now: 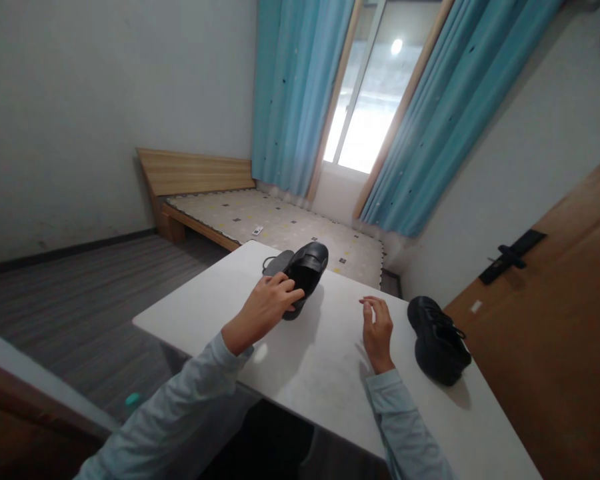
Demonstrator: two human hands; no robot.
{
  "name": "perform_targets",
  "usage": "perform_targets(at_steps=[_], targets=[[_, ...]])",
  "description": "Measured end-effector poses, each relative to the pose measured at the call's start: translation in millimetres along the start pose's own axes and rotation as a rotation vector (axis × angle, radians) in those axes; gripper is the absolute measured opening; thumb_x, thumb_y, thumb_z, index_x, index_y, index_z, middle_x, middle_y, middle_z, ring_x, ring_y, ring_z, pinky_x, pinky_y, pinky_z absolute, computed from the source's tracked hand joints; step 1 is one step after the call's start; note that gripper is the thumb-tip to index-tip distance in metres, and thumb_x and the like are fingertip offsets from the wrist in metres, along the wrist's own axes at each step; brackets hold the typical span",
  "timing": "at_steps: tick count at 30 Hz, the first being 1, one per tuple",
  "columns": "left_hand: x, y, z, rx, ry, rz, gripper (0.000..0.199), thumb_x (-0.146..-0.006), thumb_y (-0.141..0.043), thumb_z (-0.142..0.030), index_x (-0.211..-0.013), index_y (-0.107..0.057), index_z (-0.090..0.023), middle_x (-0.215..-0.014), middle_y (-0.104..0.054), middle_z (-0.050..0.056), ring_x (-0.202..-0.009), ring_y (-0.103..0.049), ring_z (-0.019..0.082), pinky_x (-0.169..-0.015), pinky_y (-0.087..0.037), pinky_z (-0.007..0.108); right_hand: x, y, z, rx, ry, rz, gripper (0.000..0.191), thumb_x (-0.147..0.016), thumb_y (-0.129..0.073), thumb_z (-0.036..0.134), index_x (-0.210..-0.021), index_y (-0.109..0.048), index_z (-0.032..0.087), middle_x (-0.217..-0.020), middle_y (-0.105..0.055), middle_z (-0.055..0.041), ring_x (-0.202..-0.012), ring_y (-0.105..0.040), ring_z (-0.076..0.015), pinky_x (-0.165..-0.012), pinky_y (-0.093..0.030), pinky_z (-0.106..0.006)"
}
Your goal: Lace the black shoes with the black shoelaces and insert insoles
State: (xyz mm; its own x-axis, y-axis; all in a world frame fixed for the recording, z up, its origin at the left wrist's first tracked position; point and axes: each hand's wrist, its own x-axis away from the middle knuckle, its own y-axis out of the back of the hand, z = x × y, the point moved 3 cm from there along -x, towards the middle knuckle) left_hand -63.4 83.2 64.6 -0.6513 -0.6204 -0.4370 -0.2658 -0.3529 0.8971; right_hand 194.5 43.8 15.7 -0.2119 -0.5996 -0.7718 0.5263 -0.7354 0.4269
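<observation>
My left hand (275,297) grips a black shoe (314,261) by its side, with the fingers at the opening. The shoe is tilted, its opening turned toward me, above the left part of the white table (325,373). Behind it, partly hidden by my hand and the shoe, is a flat dark grey piece with a black loop (279,263); its kind I cannot make out. My right hand (377,330) is over the table's middle, fingers loosely curved and apart, holding nothing. To its right, a second black shoe (439,341) with laces rests on the table.
Beyond the table stands a wooden bed (200,172) with a patterned mattress (285,217). Blue curtains (300,93) hang at a bright window. A wooden door (555,313) with a black handle is close on the right. A small green thing (133,399) lies on the floor at lower left.
</observation>
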Motion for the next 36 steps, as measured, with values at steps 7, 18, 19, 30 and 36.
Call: perform_targets(at_steps=[7,18,19,30,36], targets=[[5.0,-15.8,29.6,-0.055,0.131,-0.006,0.018,-0.082,-0.06,-0.022,-0.099,-0.059,-0.026,-0.096,-0.059,0.004,-0.102,-0.048,0.023,-0.074,-0.041,0.031,0.0,-0.3,0.5,0.005,0.005,0.005,0.027,-0.093,-0.038,0.032,-0.086,-0.06,0.017,-0.09,-0.059,-0.0069,-0.09,-0.054,-0.0205,-0.084,-0.042,-0.038],[11.1,-46.8,68.6,-0.009,0.193,0.092,0.026,-0.082,-0.059,-0.022,-0.107,-0.057,-0.026,-0.1,-0.058,0.005,-0.102,-0.047,0.022,-0.072,-0.045,0.027,1.0,-2.7,-2.1,0.008,-0.008,0.021,0.026,-0.093,-0.038,0.031,-0.086,-0.06,0.018,-0.091,-0.059,-0.007,-0.091,-0.054,-0.0205,-0.085,-0.042,-0.038],[11.3,-47.7,71.6,-0.015,0.202,0.101,0.027,-0.081,-0.06,-0.023,-0.108,-0.057,-0.026,-0.1,-0.058,0.005,-0.102,-0.047,0.023,-0.072,-0.045,0.028,1.1,-2.9,-2.8,0.008,-0.009,0.022,0.026,-0.093,-0.038,0.031,-0.086,-0.06,0.018,-0.091,-0.059,-0.0071,-0.091,-0.054,-0.0205,-0.085,-0.042,-0.038],[12.9,-43.9,91.5,-0.034,0.286,0.148,0.034,-0.081,-0.058,-0.024,-0.115,-0.055,-0.026,-0.104,-0.059,0.007,-0.106,-0.048,0.025,-0.075,-0.045,0.029,3.1,-0.5,-10.7,-0.004,-0.012,0.037,0.026,-0.092,-0.038,0.032,-0.086,-0.059,0.018,-0.09,-0.059,-0.007,-0.09,-0.054,-0.0205,-0.084,-0.042,-0.038],[15.1,-43.6,103.6,-0.039,0.31,0.144,0.036,-0.081,-0.058,-0.023,-0.117,-0.055,-0.023,-0.107,-0.059,0.008,-0.105,-0.049,0.025,-0.077,-0.045,0.03,3.2,0.4,-12.2,0.007,-0.019,0.042,0.027,-0.092,-0.037,0.033,-0.086,-0.059,0.018,-0.09,-0.06,-0.007,-0.091,-0.054,-0.021,-0.085,-0.041,-0.039]])
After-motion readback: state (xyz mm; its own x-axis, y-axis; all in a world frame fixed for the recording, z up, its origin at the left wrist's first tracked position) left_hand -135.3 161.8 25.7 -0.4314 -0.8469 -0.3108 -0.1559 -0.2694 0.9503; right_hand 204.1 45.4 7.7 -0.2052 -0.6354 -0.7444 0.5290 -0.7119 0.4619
